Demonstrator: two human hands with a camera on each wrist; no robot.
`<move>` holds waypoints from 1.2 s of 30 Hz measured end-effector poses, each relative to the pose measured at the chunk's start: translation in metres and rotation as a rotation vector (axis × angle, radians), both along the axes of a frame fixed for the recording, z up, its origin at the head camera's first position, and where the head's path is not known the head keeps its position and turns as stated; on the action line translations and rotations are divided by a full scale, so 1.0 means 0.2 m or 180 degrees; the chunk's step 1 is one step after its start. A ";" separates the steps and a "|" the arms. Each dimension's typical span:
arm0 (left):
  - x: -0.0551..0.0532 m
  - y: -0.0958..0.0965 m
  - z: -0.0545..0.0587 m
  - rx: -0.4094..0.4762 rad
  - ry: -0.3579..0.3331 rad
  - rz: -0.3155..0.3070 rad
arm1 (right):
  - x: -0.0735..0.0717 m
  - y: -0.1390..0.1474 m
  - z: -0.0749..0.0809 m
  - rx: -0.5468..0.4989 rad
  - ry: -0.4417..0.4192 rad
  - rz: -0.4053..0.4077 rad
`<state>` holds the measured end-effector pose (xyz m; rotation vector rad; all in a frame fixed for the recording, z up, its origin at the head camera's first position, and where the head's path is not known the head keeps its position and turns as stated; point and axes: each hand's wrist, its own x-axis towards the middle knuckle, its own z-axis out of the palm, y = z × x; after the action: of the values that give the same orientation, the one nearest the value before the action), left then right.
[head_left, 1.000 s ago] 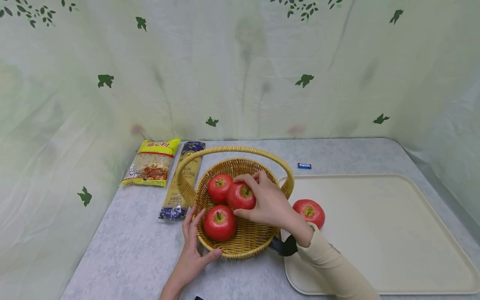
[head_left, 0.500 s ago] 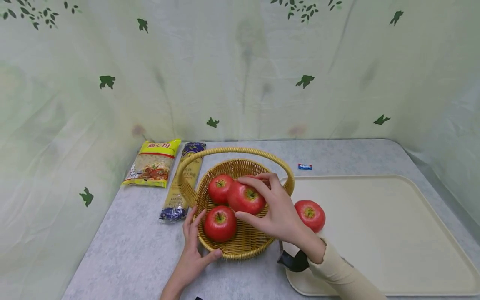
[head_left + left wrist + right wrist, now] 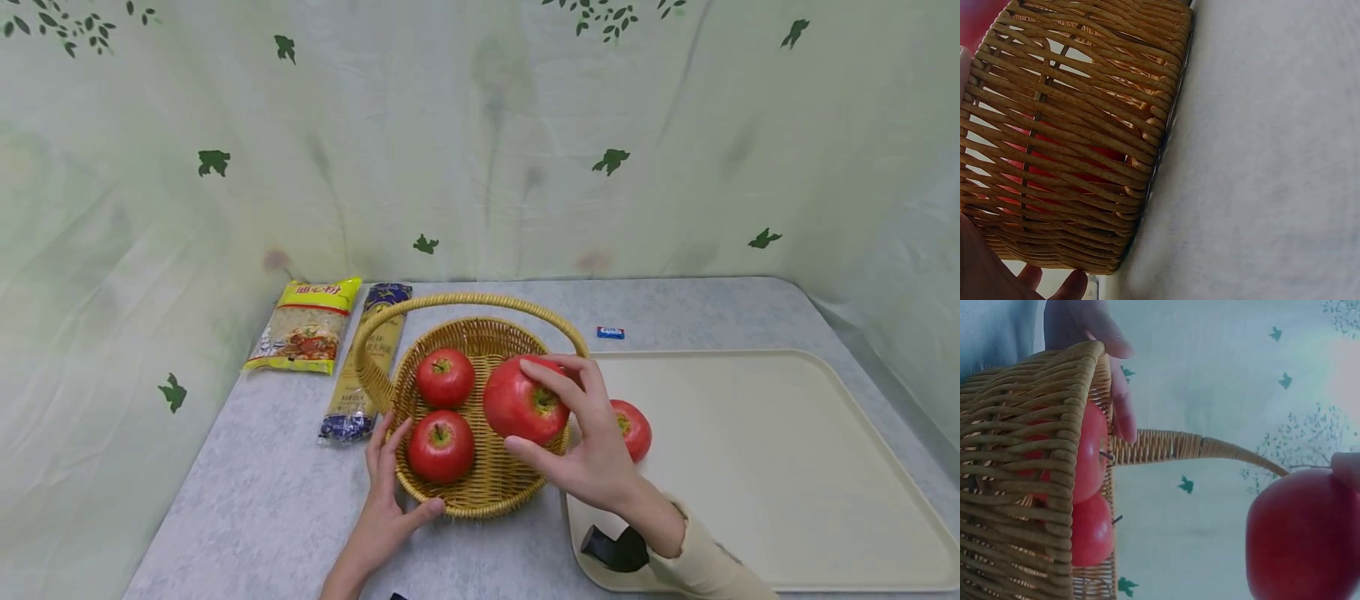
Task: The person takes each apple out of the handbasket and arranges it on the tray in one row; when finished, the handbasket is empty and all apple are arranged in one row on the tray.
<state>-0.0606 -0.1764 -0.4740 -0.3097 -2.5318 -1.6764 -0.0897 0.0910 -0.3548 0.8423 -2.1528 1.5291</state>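
My right hand (image 3: 596,446) pinches a red apple (image 3: 522,402) between thumb and fingers, above the right side of the round wicker basket (image 3: 491,510). In the right wrist view this held apple (image 3: 1300,537) is apart from the basket wall (image 3: 1016,456). My left hand (image 3: 382,517) holds the basket's near-left side, thumb and fingers spread around its rim. Inside, one apple (image 3: 445,377) lies at the back left and another apple (image 3: 441,447) in front of it. A further apple (image 3: 633,432) sits on the beige tray (image 3: 765,467), partly hidden behind my right hand.
The basket's arched handle (image 3: 472,300) rises over its opening. A yellow food packet (image 3: 303,327) and a long pasta packet (image 3: 367,362) lie to its left. A small blue-and-red packet (image 3: 611,332) is behind the tray. A black object (image 3: 617,548) hangs near my right wrist.
My right hand has lifted an apple from among the others in the basket and carried it up and to the right. My left hand and the basket have stayed in place.
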 end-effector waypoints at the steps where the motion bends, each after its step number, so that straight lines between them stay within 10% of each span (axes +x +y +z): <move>1: 0.00 0.00 0.00 0.0002 0.0001 -0.0005 | 0.01 0.01 0.02 -0.0060 0.0047 -0.0009; 14: 0.00 0.00 -0.01 -0.0026 0.0072 -0.0017 | 0.03 0.23 0.01 -0.0496 0.0358 -0.0400; 36: 0.00 -0.01 -0.01 0.0022 0.0179 -0.0156 | -0.05 0.63 -0.29 -0.0138 -0.0872 -0.1723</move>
<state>-0.0615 -0.1785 -0.4762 -0.4157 -2.4971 -1.6683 -0.1002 0.2177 -0.4133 0.0126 -2.2674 1.4492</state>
